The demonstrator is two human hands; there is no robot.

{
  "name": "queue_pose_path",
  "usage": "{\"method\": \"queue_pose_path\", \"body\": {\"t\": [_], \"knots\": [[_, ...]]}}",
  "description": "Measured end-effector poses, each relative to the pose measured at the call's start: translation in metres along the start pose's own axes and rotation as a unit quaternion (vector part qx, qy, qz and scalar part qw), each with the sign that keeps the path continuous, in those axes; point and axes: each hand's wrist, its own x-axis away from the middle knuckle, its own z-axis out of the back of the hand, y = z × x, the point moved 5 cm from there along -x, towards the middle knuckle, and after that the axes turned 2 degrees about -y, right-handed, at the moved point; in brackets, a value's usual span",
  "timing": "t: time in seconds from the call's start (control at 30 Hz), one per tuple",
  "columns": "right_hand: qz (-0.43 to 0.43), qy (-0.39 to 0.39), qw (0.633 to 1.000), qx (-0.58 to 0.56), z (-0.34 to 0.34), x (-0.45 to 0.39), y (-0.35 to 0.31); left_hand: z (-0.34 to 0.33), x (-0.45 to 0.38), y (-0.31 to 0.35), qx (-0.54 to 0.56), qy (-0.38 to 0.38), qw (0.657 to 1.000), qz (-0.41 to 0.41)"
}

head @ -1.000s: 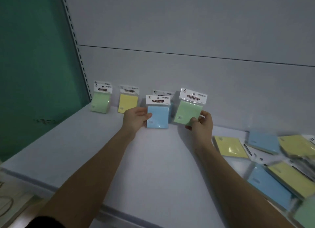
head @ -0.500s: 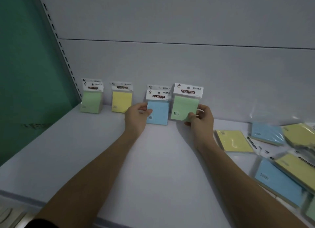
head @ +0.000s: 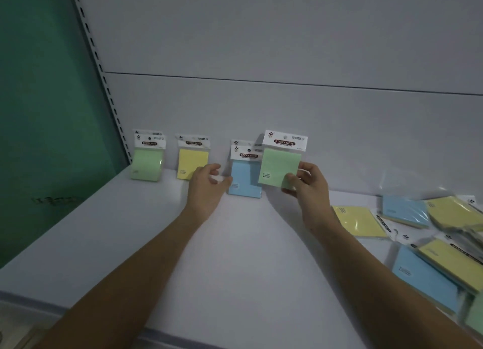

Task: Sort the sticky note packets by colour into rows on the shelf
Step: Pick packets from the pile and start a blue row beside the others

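A: From the head camera, your right hand [head: 308, 184] pinches the green packet [head: 281, 169] at its lower right corner, upright, header card up, overlapping the blue packets [head: 244, 177] along the shelf [head: 235, 257] back edge.

B: And my left hand [head: 206, 186]?

A: Loosely curled, empty, beside the blue row. Carry the green packet past the yellow packet [head: 192, 165] to the green row [head: 147, 164] at the back-left corner; keep it vertical.

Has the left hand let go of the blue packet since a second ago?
Yes. The left hand has drawn back leftward off the standing blue packet, fingers now loose beside its edge, nearer the yellow packet.
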Motion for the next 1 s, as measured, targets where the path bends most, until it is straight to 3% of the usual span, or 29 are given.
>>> {"method": "queue_pose_path", "body": {"t": [0.1, 0.23, 0.33, 0.5, 0.7, 1.0], "knots": [[0.006, -0.029, 1.0, -0.01, -0.014, 0.006, -0.019, 0.043, 0.008, 0.0, -0.059, -0.045, 0.996, -0.051], [0.0, -0.087, 0.996, 0.022, -0.062, 0.019, -0.031, 0.111, 0.018, -0.023, -0.17, -0.091, 0.979, -0.062], [-0.016, -0.112, 0.993, 0.029, -0.12, 0.031, -0.024, 0.159, 0.028, -0.049, -0.294, -0.121, 0.945, -0.075], [-0.069, -0.119, 0.991, 0.005, -0.21, 0.039, 0.014, 0.2, 0.039, -0.084, -0.409, -0.199, 0.886, -0.087], [-0.109, -0.06, 0.991, 0.057, -0.276, 0.036, 0.062, 0.207, 0.041, -0.1, -0.388, -0.199, 0.892, -0.121], [0.013, 0.05, 0.955, 0.293, -0.309, 0.039, 0.068, 0.205, 0.034, -0.109, -0.355, -0.18, 0.907, -0.136]]}}
